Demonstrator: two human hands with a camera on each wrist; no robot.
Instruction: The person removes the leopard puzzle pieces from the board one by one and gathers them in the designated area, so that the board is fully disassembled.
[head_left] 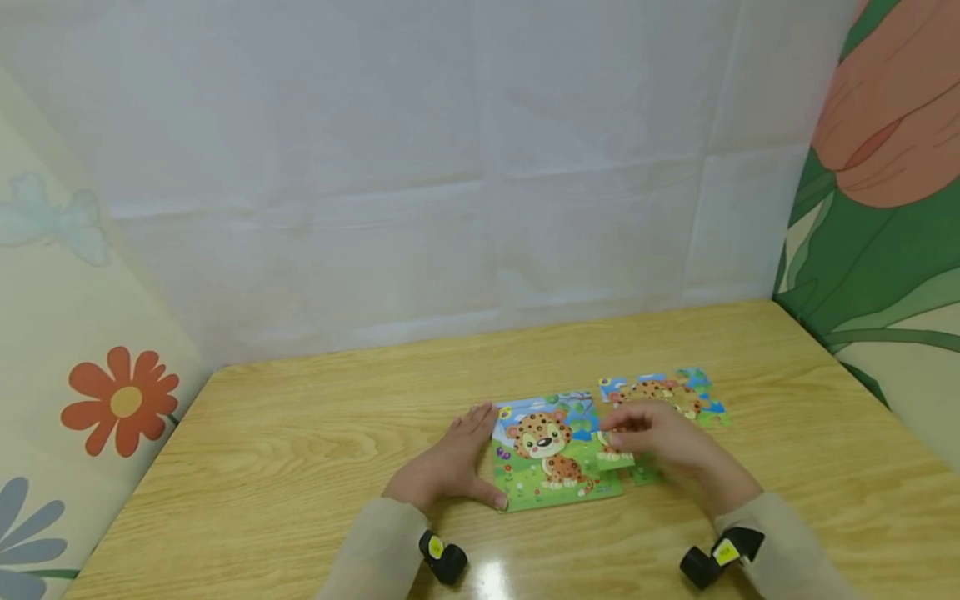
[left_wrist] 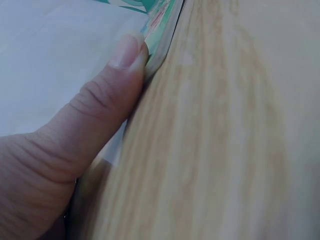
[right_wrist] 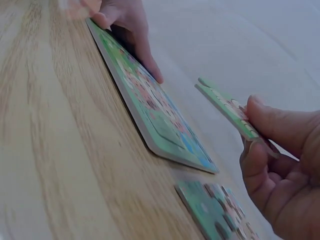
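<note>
A square puzzle board (head_left: pixel 536 492) with a spotted leopard cub on green grass lies on the table. Along its left side rests my left hand (head_left: pixel 453 462), fingers stretched out, the thumb (left_wrist: pixel 102 97) touching the near left corner. My right hand (head_left: pixel 671 437) pinches a puzzle piece (right_wrist: pixel 227 110) between thumb and fingers, raised over the board's right edge. Green grass and pale paws show on that piece in the head view. Beside the board, partly hidden by the right hand, lie further leopard puzzle pieces (head_left: pixel 652 390), some seemingly joined.
The wood-grain table (head_left: pixel 300 433) extends around the board on all sides. White cloth (head_left: pixel 375 167) hangs behind it. Panels painted with flowers (head_left: pixel 126 402) stand left and right. Each sleeve carries a small black wrist camera (head_left: pixel 442 558).
</note>
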